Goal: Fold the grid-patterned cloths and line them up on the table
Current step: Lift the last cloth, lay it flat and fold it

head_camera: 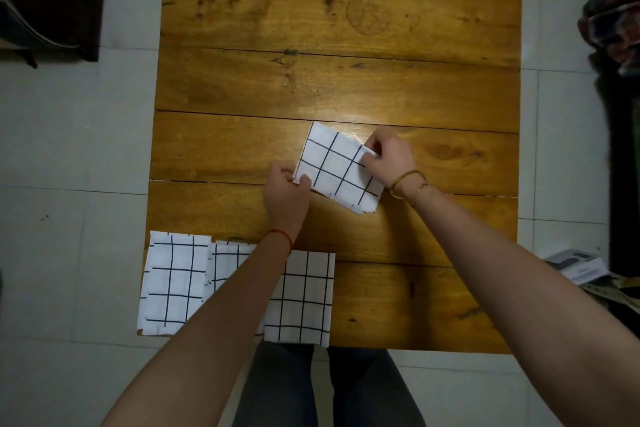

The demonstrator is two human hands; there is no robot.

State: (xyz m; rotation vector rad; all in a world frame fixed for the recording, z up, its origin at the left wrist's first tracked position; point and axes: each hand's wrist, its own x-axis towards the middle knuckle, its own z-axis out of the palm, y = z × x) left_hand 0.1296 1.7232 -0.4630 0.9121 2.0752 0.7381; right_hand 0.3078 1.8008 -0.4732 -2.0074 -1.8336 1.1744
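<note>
Now four grid cloths on the table: three folded ones lined up along the near edge, the left cloth, the middle cloth partly under the left forearm, and the right cloth, while the fourth cloth lies tilted at mid-table. Two hands on it: left hand pinches its near-left corner, right hand pinches its far-right edge, fingers curled onto the fabric. Red thread on the left wrist, two bracelets on the right. A box sits on the floor at right; its print is too small to read.
</note>
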